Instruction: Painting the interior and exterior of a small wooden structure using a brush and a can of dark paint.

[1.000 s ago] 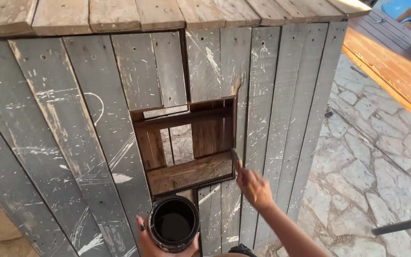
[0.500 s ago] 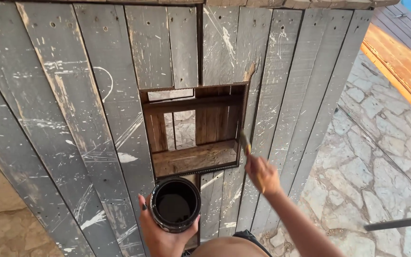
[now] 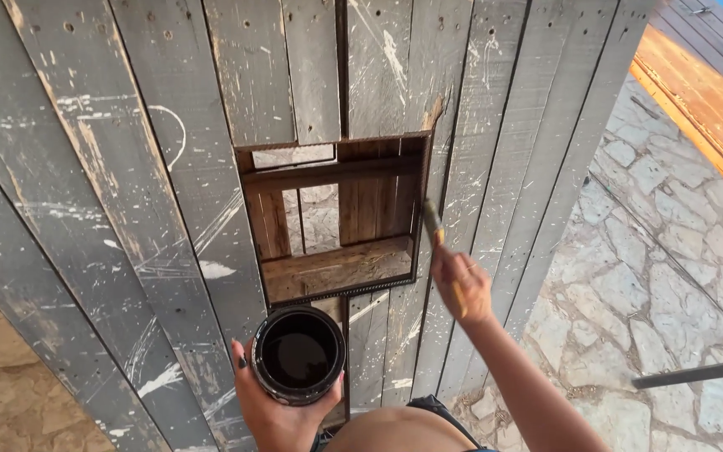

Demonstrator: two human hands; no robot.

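Observation:
My left hand [image 3: 271, 408] holds a round black can [image 3: 298, 355] of dark stain, open side up, low in the view. My right hand [image 3: 460, 285] grips a paintbrush [image 3: 433, 223] by its yellow handle. The bristles touch the right edge of a square opening [image 3: 334, 216] cut into a wall of weathered grey planks [image 3: 127, 192]. Inside the opening, brown wooden slats and a ledge show.
A stone-paved floor [image 3: 654, 276] lies to the right of the wall. An orange-brown wooden deck [image 3: 705, 92] runs along the upper right. A dark bar [image 3: 696, 372] crosses the lower right corner. Part of another person shows at the top right corner.
The view has shifted closer to the opening. My right hand with the brush has moved up along the opening's right edge. The can stays held below.

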